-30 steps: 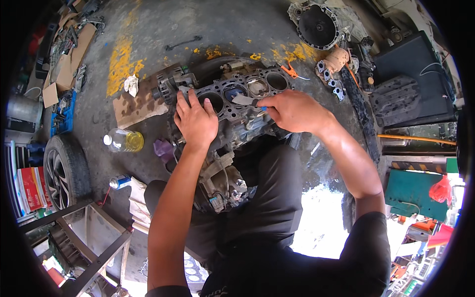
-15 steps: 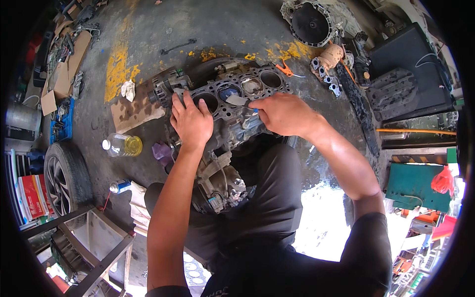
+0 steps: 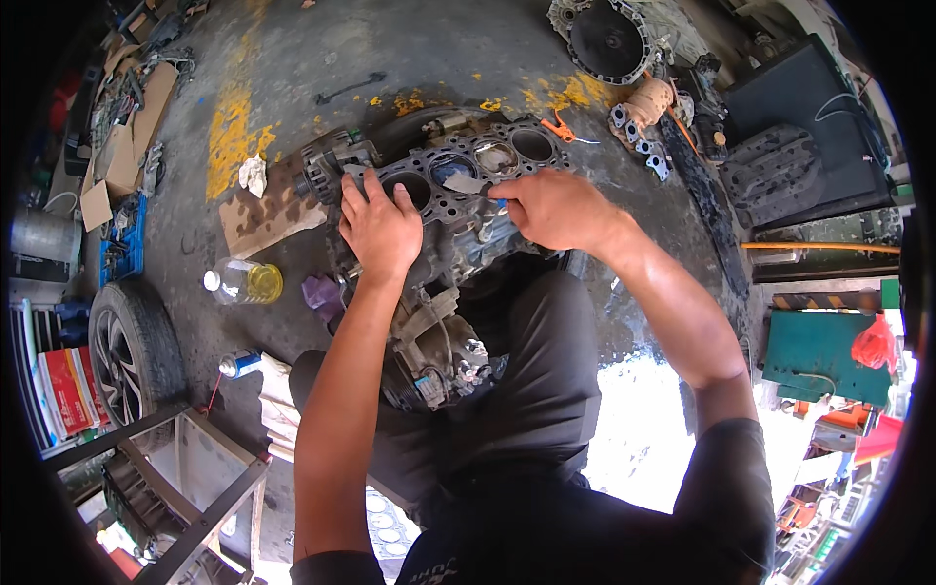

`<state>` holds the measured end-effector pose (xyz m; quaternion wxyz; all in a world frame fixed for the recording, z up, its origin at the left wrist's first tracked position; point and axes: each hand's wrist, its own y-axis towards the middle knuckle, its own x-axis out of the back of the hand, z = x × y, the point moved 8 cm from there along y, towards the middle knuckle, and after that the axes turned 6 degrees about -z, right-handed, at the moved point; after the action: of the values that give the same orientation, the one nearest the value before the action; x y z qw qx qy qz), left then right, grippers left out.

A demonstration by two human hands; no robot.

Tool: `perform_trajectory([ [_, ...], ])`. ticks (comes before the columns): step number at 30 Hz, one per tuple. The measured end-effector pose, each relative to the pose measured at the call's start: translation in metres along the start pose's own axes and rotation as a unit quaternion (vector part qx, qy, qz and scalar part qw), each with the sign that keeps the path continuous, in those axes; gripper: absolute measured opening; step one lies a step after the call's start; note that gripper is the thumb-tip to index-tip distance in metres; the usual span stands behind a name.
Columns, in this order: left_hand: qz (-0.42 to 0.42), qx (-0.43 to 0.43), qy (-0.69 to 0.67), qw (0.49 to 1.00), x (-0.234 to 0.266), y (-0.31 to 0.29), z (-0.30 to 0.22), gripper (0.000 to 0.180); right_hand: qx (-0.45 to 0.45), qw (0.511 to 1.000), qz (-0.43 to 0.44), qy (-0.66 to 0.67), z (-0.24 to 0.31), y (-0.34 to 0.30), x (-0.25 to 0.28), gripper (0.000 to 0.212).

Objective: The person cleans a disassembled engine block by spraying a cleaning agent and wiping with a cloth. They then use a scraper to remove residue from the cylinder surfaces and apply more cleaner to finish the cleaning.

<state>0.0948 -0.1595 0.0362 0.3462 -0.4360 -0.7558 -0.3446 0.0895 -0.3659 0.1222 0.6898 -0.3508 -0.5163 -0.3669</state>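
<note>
An engine block (image 3: 478, 232) lies on the floor in front of me, its flat top face showing several round cylinder bores. My right hand (image 3: 564, 213) grips a scraper (image 3: 463, 182) with a broad metal blade; a bit of blue handle shows below the fingers. The blade lies over the edge of a middle bore, which has bluish material inside. At the left end of the block rests my left hand (image 3: 381, 232), fingers spread on the top face beside the leftmost bore. Something pale shows by its fingertips, too small to make out.
A bottle of yellow liquid (image 3: 261, 283), a purple cloth (image 3: 320, 294) and a spray can (image 3: 239, 365) stand or lie to the left, near a wheel (image 3: 136, 341). Orange-handled pliers (image 3: 559, 127) lie behind the block. A bell-shaped housing (image 3: 609, 44) sits at the far right.
The scraper blade has shifted slightly up and to the right over the bore, its angle flatter. My left hand stays at nearly the same place on the block.
</note>
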Motion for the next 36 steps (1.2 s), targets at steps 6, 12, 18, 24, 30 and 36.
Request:
perform_trajectory([
  [6,0.004,0.002,-0.015,1.0,0.001,0.0,-0.001,0.055,-0.03,0.999,-0.012,0.015,0.0,0.002,-0.012,0.033],
  [12,0.002,0.0,-0.005,1.0,0.0,0.0,-0.001,0.056,-0.036,0.999,0.019,0.004,0.001,0.012,-0.013,0.032],
  [18,0.006,-0.001,-0.001,1.0,0.0,-0.001,0.001,0.055,-0.025,0.999,0.039,0.024,0.004,0.007,-0.003,0.037],
  [24,0.013,0.0,0.0,1.0,0.0,-0.003,0.0,0.055,-0.003,1.0,0.031,0.002,0.008,0.008,-0.006,0.039],
  [30,0.015,0.004,-0.002,1.0,0.001,0.001,0.0,0.055,-0.026,0.997,0.068,-0.004,0.008,0.016,-0.006,0.025],
  [36,0.011,-0.002,-0.006,1.0,0.0,-0.001,-0.001,0.056,-0.066,0.996,0.036,0.054,0.005,0.005,-0.015,0.027],
])
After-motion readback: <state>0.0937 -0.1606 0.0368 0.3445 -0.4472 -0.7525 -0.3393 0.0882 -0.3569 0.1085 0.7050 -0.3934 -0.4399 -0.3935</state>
